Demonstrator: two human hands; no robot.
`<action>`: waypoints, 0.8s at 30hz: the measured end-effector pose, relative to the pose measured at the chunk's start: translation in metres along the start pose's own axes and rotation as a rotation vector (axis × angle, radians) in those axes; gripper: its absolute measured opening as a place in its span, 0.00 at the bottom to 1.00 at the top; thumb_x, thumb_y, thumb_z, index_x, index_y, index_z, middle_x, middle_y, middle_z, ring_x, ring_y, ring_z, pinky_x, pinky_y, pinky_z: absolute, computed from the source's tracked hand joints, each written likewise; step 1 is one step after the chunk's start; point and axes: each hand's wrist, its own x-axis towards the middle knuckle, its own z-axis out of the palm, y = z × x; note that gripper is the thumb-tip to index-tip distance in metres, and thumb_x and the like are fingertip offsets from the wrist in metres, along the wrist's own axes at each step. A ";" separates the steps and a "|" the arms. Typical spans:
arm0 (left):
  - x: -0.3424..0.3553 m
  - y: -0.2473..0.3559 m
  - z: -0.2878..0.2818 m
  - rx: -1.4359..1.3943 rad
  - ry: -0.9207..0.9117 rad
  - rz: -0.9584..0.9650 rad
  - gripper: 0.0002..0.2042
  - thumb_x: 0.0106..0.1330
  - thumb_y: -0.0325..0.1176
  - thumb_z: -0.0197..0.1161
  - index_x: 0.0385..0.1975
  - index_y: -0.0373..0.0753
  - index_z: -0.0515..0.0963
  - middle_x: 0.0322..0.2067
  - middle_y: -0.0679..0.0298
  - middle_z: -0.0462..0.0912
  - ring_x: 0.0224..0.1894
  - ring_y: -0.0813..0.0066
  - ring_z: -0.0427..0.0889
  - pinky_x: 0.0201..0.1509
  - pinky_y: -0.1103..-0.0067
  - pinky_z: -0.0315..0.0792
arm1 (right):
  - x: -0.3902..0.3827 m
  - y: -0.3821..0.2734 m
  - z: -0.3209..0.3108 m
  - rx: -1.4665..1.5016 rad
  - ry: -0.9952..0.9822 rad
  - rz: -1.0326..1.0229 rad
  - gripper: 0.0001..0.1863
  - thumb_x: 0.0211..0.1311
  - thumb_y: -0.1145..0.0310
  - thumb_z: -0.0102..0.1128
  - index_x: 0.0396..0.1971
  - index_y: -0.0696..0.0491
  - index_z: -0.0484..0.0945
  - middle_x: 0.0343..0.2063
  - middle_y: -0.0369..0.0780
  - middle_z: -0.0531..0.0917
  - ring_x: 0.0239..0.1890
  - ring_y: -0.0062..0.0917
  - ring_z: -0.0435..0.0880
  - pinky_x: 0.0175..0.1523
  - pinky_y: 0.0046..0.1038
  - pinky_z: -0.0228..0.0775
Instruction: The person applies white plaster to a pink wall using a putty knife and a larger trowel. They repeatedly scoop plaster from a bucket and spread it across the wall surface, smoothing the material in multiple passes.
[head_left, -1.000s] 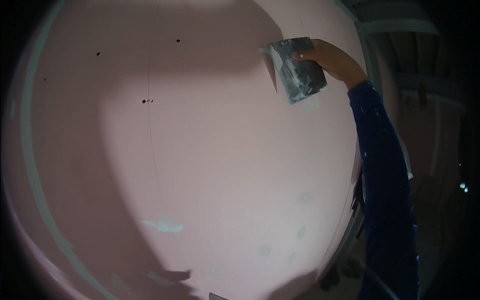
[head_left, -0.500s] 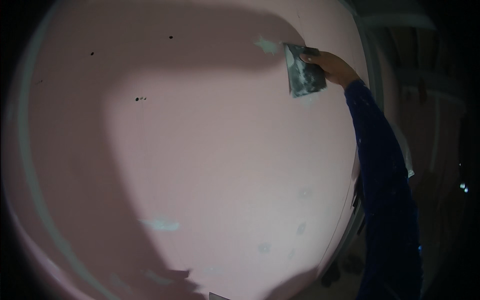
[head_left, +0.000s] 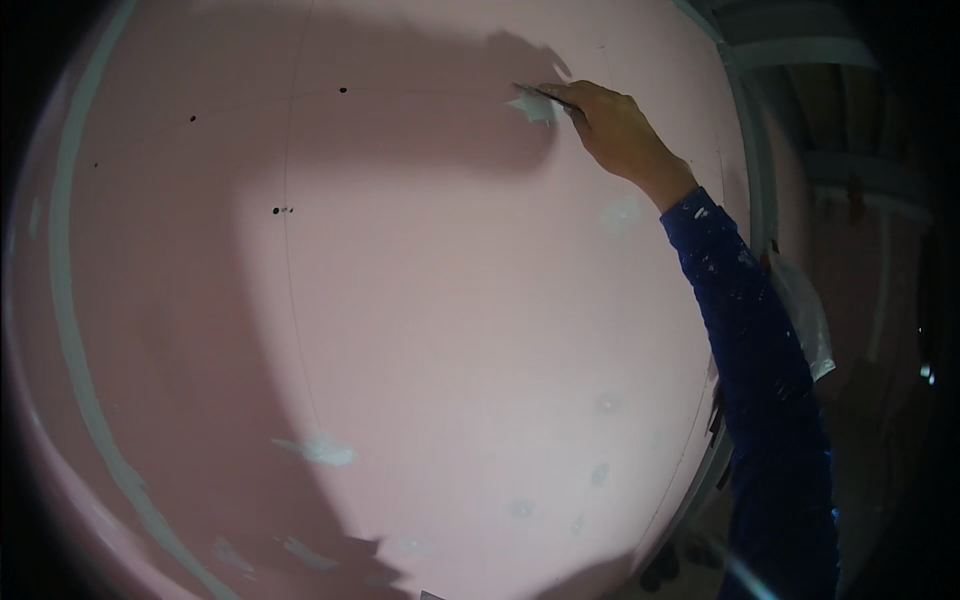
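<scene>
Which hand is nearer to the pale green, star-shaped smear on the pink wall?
Right. The bare right hand is just right of the smear, gripping a thin, dark blade seen edge-on at the smear's top; the left hand is out of view.

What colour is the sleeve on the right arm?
The sleeve is dark blue with pale specks, showing best in the head view.

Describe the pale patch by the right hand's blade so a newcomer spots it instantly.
On the pink wall, follow the blue sleeve up to the right hand and its blade, seen nearly edge-on. The pale patch sits just below the blade. Its spiky outline sets it apart from the rounder, fainter patch to its lower right.
</scene>
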 end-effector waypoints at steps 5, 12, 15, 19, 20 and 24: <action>-0.005 0.032 0.010 -0.188 -0.048 -0.083 0.39 0.67 0.42 0.69 0.74 0.37 0.59 0.46 0.60 0.82 0.35 0.74 0.78 0.39 0.74 0.76 | -0.011 -0.022 0.000 -0.063 0.009 0.025 0.16 0.71 0.77 0.56 0.54 0.48 0.84 0.45 0.42 0.87 0.45 0.39 0.87 0.54 0.37 0.80; 0.041 -0.079 0.031 0.133 0.018 0.027 0.41 0.66 0.43 0.69 0.76 0.37 0.57 0.55 0.52 0.80 0.50 0.63 0.79 0.54 0.68 0.75 | -0.044 -0.030 -0.009 -0.110 -0.010 -0.199 0.16 0.68 0.68 0.65 0.54 0.48 0.85 0.43 0.43 0.88 0.36 0.38 0.89 0.45 0.38 0.81; 0.103 -0.169 0.069 0.791 0.178 0.219 0.42 0.66 0.44 0.69 0.76 0.37 0.57 0.60 0.49 0.78 0.58 0.59 0.77 0.61 0.67 0.72 | -0.002 -0.007 -0.020 -0.110 -0.192 0.006 0.19 0.65 0.61 0.69 0.54 0.52 0.85 0.42 0.46 0.89 0.36 0.39 0.89 0.47 0.38 0.81; 0.126 -0.208 0.088 1.120 0.277 0.279 0.42 0.66 0.46 0.69 0.76 0.36 0.56 0.63 0.46 0.76 0.62 0.57 0.76 0.65 0.66 0.71 | 0.053 0.017 -0.018 -0.107 -0.154 0.138 0.22 0.60 0.55 0.71 0.48 0.56 0.86 0.40 0.48 0.89 0.41 0.40 0.90 0.51 0.37 0.81; 0.112 -0.197 0.077 0.922 0.193 0.192 0.43 0.66 0.46 0.69 0.76 0.36 0.56 0.63 0.46 0.76 0.62 0.57 0.76 0.65 0.66 0.71 | 0.060 0.024 -0.020 -0.094 -0.107 0.146 0.24 0.59 0.55 0.72 0.48 0.57 0.86 0.41 0.49 0.89 0.42 0.40 0.90 0.50 0.37 0.81; 0.026 -0.089 0.026 0.118 0.050 -0.079 0.44 0.66 0.48 0.69 0.77 0.35 0.55 0.62 0.46 0.76 0.60 0.57 0.78 0.63 0.66 0.73 | 0.073 0.041 -0.030 -0.036 -0.200 0.209 0.26 0.58 0.55 0.73 0.48 0.60 0.85 0.42 0.53 0.89 0.41 0.40 0.91 0.50 0.35 0.80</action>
